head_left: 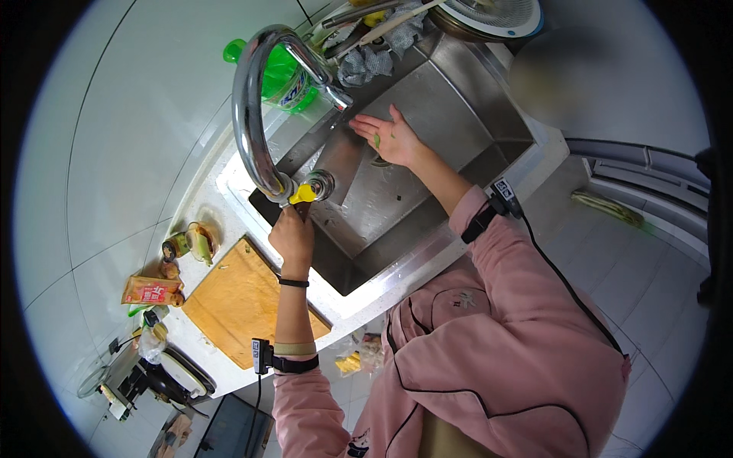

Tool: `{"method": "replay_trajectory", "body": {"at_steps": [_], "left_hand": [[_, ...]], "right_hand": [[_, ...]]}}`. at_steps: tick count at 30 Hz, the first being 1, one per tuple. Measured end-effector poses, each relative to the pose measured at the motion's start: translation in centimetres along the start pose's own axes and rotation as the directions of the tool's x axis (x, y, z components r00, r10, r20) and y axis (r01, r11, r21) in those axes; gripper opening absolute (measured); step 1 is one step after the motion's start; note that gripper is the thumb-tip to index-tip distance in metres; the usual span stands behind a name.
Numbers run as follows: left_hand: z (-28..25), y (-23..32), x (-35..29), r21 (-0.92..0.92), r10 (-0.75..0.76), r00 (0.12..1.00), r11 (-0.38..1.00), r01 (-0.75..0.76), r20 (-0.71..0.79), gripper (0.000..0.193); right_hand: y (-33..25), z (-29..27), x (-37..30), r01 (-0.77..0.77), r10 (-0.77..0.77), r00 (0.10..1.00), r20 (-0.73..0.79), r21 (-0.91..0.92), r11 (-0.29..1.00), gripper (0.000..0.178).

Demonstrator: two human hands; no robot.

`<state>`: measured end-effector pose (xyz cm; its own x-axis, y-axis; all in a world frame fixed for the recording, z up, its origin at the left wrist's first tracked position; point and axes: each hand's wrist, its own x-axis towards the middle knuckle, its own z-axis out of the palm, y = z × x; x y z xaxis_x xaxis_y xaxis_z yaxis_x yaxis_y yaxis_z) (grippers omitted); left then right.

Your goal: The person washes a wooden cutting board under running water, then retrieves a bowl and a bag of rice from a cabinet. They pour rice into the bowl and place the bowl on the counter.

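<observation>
Hands: your left hand (292, 240) closes on the yellow handle (305, 193); your right hand (391, 143) lies open over the sink (435, 95).
Tap (247, 114): at the sink's far edge; long axis upright, neck arching over, nozzle (337, 97) pointing down.
Rinse: apparently unfinished; green scraps (376, 140) cling to your right palm; flow unclear.

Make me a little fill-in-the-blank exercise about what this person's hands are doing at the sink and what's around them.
1. The left hand is at the faucet's handle, which is ____ in colour.
2. The open hand over the sink is the person's ____ hand.
3. The small scrap on that open palm is ____ in colour.
4. The wooden cutting board lies on the counter, to the ____ of the sink.

Missing words: yellow; right; green; left.
</observation>
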<state>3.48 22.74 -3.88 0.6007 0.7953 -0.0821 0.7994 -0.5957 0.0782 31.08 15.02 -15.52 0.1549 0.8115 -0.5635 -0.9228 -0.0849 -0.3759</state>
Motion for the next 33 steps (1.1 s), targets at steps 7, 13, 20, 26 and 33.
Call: {"method": "replay_trajectory", "body": {"at_steps": [7, 13, 20, 26, 33], "left_hand": [[-0.2, 0.6, 1.3, 0.072, -0.065, 0.992, 0.996, 0.057, 0.108, 0.033], [-0.6, 0.3, 1.4, -0.023, -0.185, 0.927, 0.979, 0.203, 0.326, 0.036], [-0.7, 0.2, -0.6, -0.152, -0.095, 0.949, 0.977, 0.146, 0.302, 0.038], [-1.6, 0.4, -1.2, -0.168, -0.023, 0.960, 0.983, 0.072, 0.280, 0.040], [-3.6, -0.3, -1.3, -0.187, 0.125, 0.967, 0.979, -0.083, 0.221, 0.035]], "right_hand": [[8.4, 4.8, 1.9, 0.350, -0.343, 0.937, -0.073, 0.130, 0.928, 0.032], [11.6, 7.5, 2.6, 0.704, -0.712, 0.443, 0.545, -0.703, -0.100, 0.028], [5.8, 2.5, 1.5, 0.153, -0.415, 0.836, 0.359, -0.879, -0.452, 0.064], [0.9, 0.5, 0.0, -0.047, -0.597, 0.796, 0.098, -0.974, -0.222, 0.035], [-2.8, 6.5, 1.5, 0.437, -0.375, 0.858, 0.351, -0.883, 0.173, 0.028]]}}
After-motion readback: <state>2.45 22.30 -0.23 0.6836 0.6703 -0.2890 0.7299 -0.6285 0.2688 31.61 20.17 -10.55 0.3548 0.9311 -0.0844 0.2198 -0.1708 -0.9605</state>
